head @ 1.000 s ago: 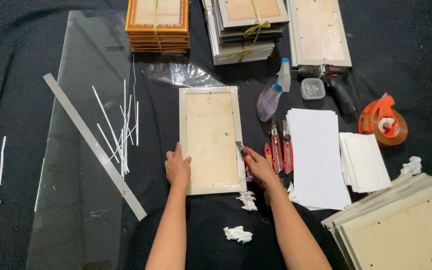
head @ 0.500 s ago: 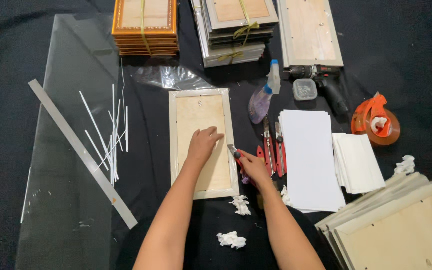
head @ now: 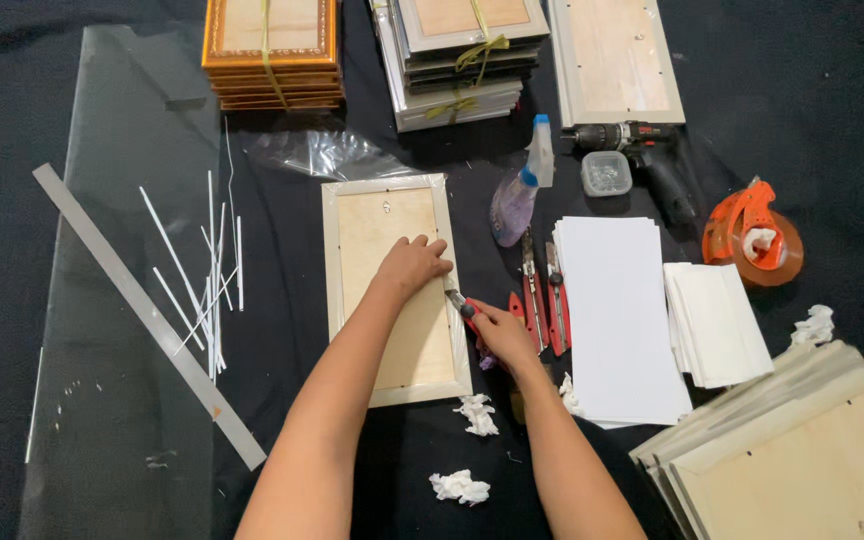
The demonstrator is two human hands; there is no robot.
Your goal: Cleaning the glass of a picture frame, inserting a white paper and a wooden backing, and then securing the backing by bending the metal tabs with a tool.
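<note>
— Wooden backing faces up, yes? Where does the left hand (head: 412,265) lie on it?

— It lies flat, fingers spread, pressing the plywood back of the pale rectangular picture frame (head: 395,285), near the right rail and in the upper half. The frame lies face down on the black cloth (head: 812,120), its long axis running away from the person.

— And the right hand (head: 500,335)?

— It is closed around a small red-handled cutter (head: 459,302). The tip points up and to the left and meets the right rail of the frame, just beside the left fingertips. So the work point lies to the left of the right hand, and the right hand is the nearer one to that edge.

— What lies around?

— Red pliers (head: 532,300) and a stack of white sheets (head: 617,320) are to the right, crumpled white paper bits (head: 474,412) below the frame, a large glass pane (head: 112,300) with thin white strips (head: 207,270) and a long grey ruler (head: 147,315) to the left. Whether the blade cuts in, one cannot tell.
</note>
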